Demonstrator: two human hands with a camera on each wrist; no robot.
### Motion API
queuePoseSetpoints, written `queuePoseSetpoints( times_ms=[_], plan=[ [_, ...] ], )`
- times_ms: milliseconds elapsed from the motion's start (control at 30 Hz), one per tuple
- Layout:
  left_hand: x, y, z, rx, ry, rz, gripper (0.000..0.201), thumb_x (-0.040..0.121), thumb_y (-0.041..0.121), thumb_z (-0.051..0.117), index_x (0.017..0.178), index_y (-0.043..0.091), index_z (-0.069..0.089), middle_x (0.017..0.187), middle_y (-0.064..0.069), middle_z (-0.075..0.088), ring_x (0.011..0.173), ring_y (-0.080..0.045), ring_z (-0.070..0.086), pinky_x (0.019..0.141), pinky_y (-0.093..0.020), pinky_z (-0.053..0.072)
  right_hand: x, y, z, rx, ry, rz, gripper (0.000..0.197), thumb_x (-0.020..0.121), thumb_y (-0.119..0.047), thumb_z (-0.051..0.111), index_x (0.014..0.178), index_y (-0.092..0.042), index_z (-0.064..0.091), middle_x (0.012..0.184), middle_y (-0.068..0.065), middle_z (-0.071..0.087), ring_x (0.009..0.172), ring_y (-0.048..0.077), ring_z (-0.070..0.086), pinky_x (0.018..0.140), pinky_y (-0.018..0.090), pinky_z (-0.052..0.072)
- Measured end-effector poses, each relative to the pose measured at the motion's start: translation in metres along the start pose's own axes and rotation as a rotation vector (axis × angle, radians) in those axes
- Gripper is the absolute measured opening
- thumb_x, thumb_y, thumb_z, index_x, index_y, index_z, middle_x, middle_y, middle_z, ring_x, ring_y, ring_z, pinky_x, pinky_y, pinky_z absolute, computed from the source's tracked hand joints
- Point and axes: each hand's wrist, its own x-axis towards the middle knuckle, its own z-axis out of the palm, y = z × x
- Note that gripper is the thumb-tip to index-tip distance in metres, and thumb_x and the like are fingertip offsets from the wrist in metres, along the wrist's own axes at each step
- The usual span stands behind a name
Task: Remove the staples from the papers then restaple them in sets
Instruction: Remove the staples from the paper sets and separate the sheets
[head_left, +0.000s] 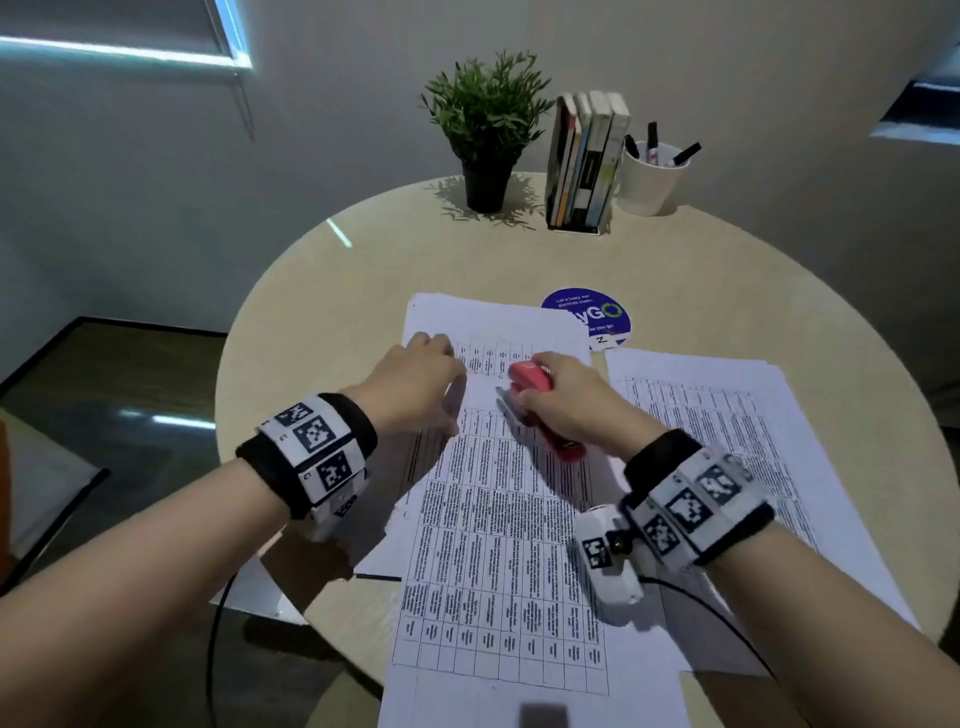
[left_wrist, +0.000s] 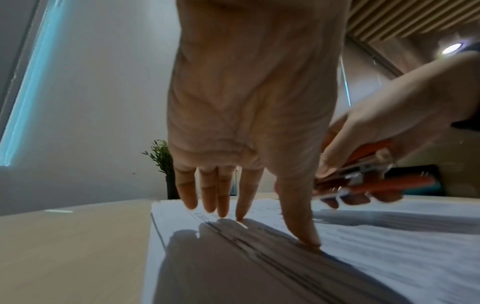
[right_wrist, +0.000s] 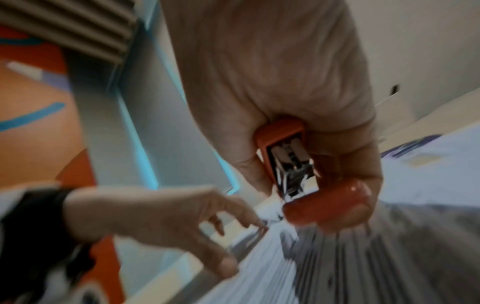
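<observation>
papers (head_left: 498, 519) lie in a loose printed stack at centre frame in the head view, running from mid picture down to the bottom edge, on a round pale table (head_left: 322, 291); a second stack (head_left: 727, 415) sits just to its right

left hand (head_left: 415, 384) at centre left of the head view, fingers straight, tips pressing the top sheet near its upper left corner; left wrist view shows the fingertips (left_wrist: 240, 216) and thumb touching paper, nothing gripped

right hand (head_left: 571, 405) just right of it, curled round a red stapler (head_left: 540, 410), held low over the sheet; whether it touches the paper i cannot tell; right wrist view is blurred, the stapler's metal mouth seen end on

no staple can be made out at this size

handling, as a judgement: sheets are thin, light, limp and slick on each other, so they will fan and slide unless pinned flat; they tear readily at a stapled corner; best held down close beside the corner being worked, fingers clear of the stapler's mouth; the stapler is rigid and small, best gripped round its body as it is now

upper frame: potted plant (head_left: 488, 130), books (head_left: 587, 161), cup of pens (head_left: 652, 176), blue round sticker (head_left: 587, 317)
</observation>
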Motion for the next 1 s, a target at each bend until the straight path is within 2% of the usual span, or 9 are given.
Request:
queuePoseSetpoints(
  times_ms=[67,133,200,367,467,533,633,800,1000],
  plan=[
    [-0.007,-0.002,0.004,0.050,-0.062,0.048,0.049,0.073,0.054,0.073,0.107,0.021,0.062,0.129,-0.002,0.048,0.117,-0.023,0.043,0.082,-0.033,0.037,0.000,-0.007,0.020,-0.132,0.002,-0.039,0.026,0.099,-0.022,0.049,0.122,-0.011,0.050,0.115,0.015,0.059,0.096,0.031,0.059,0.071,0.029,0.040],
    [-0.014,-0.003,0.010,0.089,-0.120,0.075,0.061,0.077,0.059,0.067,0.118,0.015,0.056,0.135,-0.005,0.043,0.121,-0.025,0.043,0.085,-0.034,0.039,0.002,-0.009,0.035,-0.216,-0.005,-0.049,0.018,0.100,-0.025,0.043,0.112,-0.012,0.046,0.117,0.022,0.057,0.100,0.037,0.055,0.073,0.033,0.034],
    [-0.020,-0.003,0.014,0.129,-0.140,0.089,0.076,0.077,0.063,0.063,0.129,0.011,0.045,0.139,-0.007,0.037,0.126,-0.026,0.039,0.089,-0.037,0.040,0.006,-0.009,0.044,-0.268,0.009,-0.050,0.013,0.101,-0.026,0.038,0.108,-0.016,0.042,0.118,0.025,0.053,0.095,0.038,0.052,0.071,0.036,0.034],
    [-0.025,0.001,0.014,0.167,-0.169,0.092,0.096,0.075,0.070,0.060,0.141,0.006,0.030,0.145,-0.007,0.030,0.133,-0.027,0.034,0.096,-0.042,0.036,0.012,-0.013,0.060,-0.345,0.078,0.020,0.038,0.101,-0.021,0.045,0.135,-0.008,0.034,0.124,0.025,0.043,0.099,0.044,0.057,0.069,0.037,0.036],
    [-0.026,0.003,0.013,0.181,-0.177,0.082,0.100,0.072,0.072,0.060,0.141,0.007,0.030,0.145,-0.006,0.031,0.133,-0.026,0.033,0.097,-0.043,0.034,0.012,-0.018,0.063,-0.373,0.097,0.079,0.048,0.098,-0.014,0.051,0.140,-0.005,0.030,0.131,0.024,0.040,0.107,0.045,0.057,0.071,0.034,0.034],
    [-0.027,0.003,0.013,0.181,-0.177,0.084,0.100,0.071,0.073,0.060,0.141,0.007,0.030,0.144,-0.006,0.031,0.132,-0.026,0.034,0.098,-0.043,0.034,0.012,-0.017,0.062,-0.399,0.121,0.073,0.047,0.099,-0.018,0.050,0.140,-0.002,0.031,0.134,0.022,0.043,0.112,0.042,0.056,0.072,0.033,0.033],
    [-0.028,0.003,0.012,0.179,-0.171,0.088,0.099,0.073,0.073,0.058,0.142,0.008,0.030,0.145,-0.007,0.031,0.132,-0.026,0.033,0.099,-0.043,0.033,0.012,-0.017,0.057,-0.531,0.149,0.035,0.036,0.102,-0.025,0.045,0.130,-0.002,0.043,0.129,0.015,0.054,0.114,0.034,0.058,0.073,0.032,0.033],
    [-0.027,0.002,0.012,0.184,-0.186,0.088,0.102,0.073,0.074,0.057,0.145,0.008,0.027,0.150,-0.007,0.027,0.135,-0.026,0.030,0.102,-0.045,0.032,0.011,-0.027,0.039,-0.658,0.145,-0.031,0.023,0.098,-0.018,0.045,0.113,-0.008,0.060,0.116,0.011,0.064,0.109,0.033,0.060,0.075,0.033,0.038],
    [-0.025,0.000,0.014,0.182,-0.185,0.094,0.106,0.070,0.076,0.056,0.147,0.009,0.026,0.153,-0.007,0.026,0.136,-0.027,0.030,0.103,-0.047,0.031,0.021,-0.024,0.037,-0.624,0.133,-0.032,0.025,0.098,-0.031,0.043,0.096,-0.012,0.059,0.108,0.013,0.067,0.103,0.035,0.060,0.074,0.034,0.039]
  ],
)
